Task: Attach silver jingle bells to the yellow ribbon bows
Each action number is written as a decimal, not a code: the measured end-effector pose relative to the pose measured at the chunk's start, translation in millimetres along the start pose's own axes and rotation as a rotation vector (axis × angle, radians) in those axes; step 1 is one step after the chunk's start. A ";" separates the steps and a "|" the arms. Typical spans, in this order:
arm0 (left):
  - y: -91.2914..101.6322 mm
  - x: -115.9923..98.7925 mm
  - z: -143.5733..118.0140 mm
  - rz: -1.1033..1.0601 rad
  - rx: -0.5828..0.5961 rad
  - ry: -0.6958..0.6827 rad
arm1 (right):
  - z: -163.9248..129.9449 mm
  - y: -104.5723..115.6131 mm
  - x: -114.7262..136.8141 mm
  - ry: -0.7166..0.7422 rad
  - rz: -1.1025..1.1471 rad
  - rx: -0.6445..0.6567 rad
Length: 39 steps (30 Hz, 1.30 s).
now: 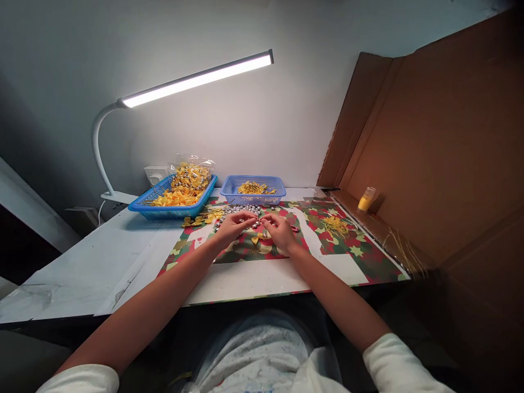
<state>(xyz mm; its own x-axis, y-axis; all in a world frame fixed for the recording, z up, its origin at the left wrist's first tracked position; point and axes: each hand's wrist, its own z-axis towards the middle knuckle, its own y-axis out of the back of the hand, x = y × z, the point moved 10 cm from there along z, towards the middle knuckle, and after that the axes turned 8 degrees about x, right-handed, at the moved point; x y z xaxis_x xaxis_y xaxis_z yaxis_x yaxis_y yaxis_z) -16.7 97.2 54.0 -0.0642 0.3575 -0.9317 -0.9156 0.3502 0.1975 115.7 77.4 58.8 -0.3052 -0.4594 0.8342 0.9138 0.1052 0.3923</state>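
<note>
My left hand (234, 225) and my right hand (279, 229) meet over the patterned red and green mat (347, 248), fingertips pinched together around something small that I cannot make out. A heap of small silver bells (241, 210) lies just beyond my fingers. A yellow ribbon bow (258, 238) rests on the mat between my wrists. More yellow bows (202, 218) lie scattered to the left of the bells.
A blue tray (172, 207) with a bag of yellow bows stands at the back left, a blue basket (252, 190) beside it. Yellow strings (335, 225) lie to the right. A small yellow bottle (365, 200) stands by the cardboard wall (429, 153). A lit desk lamp (196, 81) arches overhead.
</note>
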 end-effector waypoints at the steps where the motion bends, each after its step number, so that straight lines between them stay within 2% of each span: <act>1: 0.5 -2.8 0.0 0.016 -0.010 -0.017 | 0.2 -0.4 1.4 0.008 0.010 0.009; 5: -1.0 -10.4 0.1 0.066 -0.010 -0.058 | 0.2 -8.7 8.5 0.064 0.044 0.091; 8: -3.2 -14.5 -0.8 0.158 0.014 -0.079 | 0.1 -11.5 5.3 0.036 0.094 0.110; 11: -10.7 -18.3 -3.6 0.506 0.065 -0.105 | 1.2 -7.9 2.3 0.028 0.188 0.071; 14: -24.1 -9.3 -6.4 0.894 0.163 -0.065 | 3.2 -1.7 0.9 0.043 0.277 0.012; 17: -33.2 1.4 -8.1 0.996 0.238 -0.013 | 5.0 1.4 -0.1 0.040 0.325 -0.006; 21: -33.6 4.8 -6.8 0.910 0.229 0.013 | 5.1 8.6 1.7 0.058 0.352 -0.037; 30: -15.3 12.6 -0.8 0.400 0.099 0.042 | 6.6 9.5 -1.6 0.077 0.158 -0.042; 35: -10.4 25.7 -1.5 0.104 0.037 0.170 | 5.9 9.7 -5.3 0.046 0.119 -0.064; 39: -7.9 31.6 -4.5 -0.028 -0.013 0.262 | 4.0 8.3 -5.7 0.022 0.148 -0.057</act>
<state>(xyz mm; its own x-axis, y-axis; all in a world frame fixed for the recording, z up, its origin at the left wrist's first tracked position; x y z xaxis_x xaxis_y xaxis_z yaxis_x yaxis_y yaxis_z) -13.3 101.8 21.6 -0.1382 0.1105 -0.9842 -0.9235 0.3447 0.1683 123.9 84.4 58.8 -0.1605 -0.4614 0.8725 0.9624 0.1232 0.2422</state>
